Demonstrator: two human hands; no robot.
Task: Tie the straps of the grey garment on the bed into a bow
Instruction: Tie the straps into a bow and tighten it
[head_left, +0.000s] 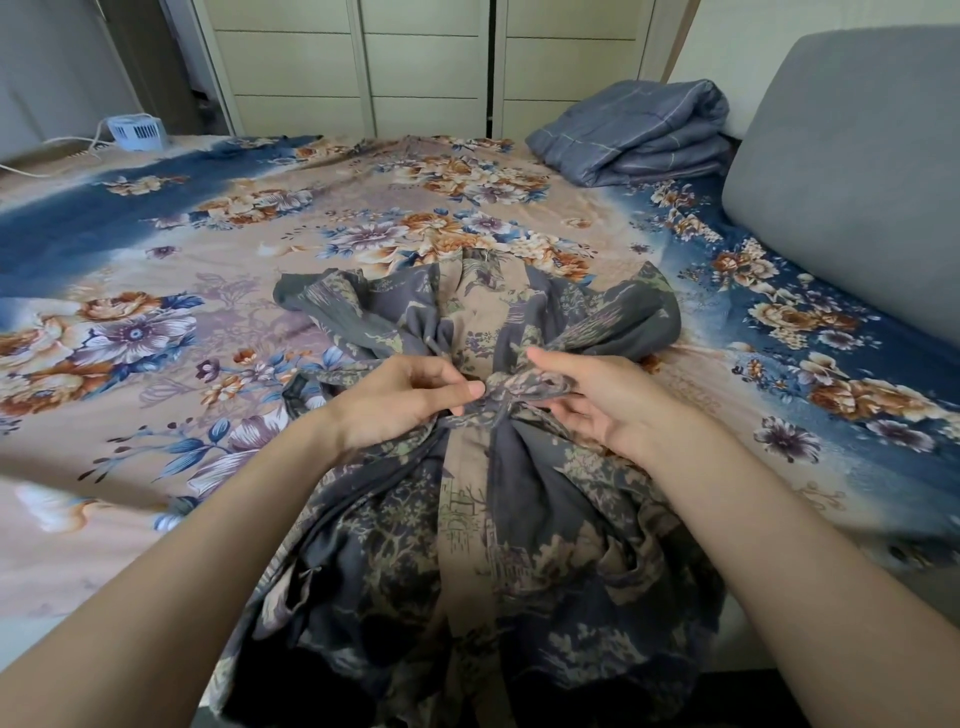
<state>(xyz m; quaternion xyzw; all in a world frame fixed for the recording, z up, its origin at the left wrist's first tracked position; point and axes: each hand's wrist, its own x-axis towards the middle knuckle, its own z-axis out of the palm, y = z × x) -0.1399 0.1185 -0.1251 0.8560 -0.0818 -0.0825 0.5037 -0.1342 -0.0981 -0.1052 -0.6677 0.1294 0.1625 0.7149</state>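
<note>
At the far left edge of the bed, a small white fan (136, 132) stands with its white cord (47, 156) trailing off to the left. The floral bedsheet (218, 249) in blue, beige and orange covers the whole mattress.

The left hand (400, 402) comes in from the near left, fingers curled and thumb pressed against forefinger, pinching one side of the knot (498, 397) in the straps. A strap end (306, 387) runs out to the left from under this hand and lies on the sheet.

The grey garment (498, 545) lies in the middle of the bed with its long axis running near to far: the skirt spreads toward the near edge and the top points toward the far wardrobe. It is cinched at the waist where the straps cross. Its near hem is cut off by the bottom of the frame, and the dark folds there are hard to make out. How the knot itself is wound cannot be told, since the fingers cover part of it.

The right hand (597, 400) comes in from the near right, palm turned inward, fingers loosely bent around the right side of the knot, touching the fabric; its grip looks narrow but partly hidden.

Farther right, a folded blue quilt (639, 135) sits at the far corner, beside a grey padded headboard (852, 171).
</note>
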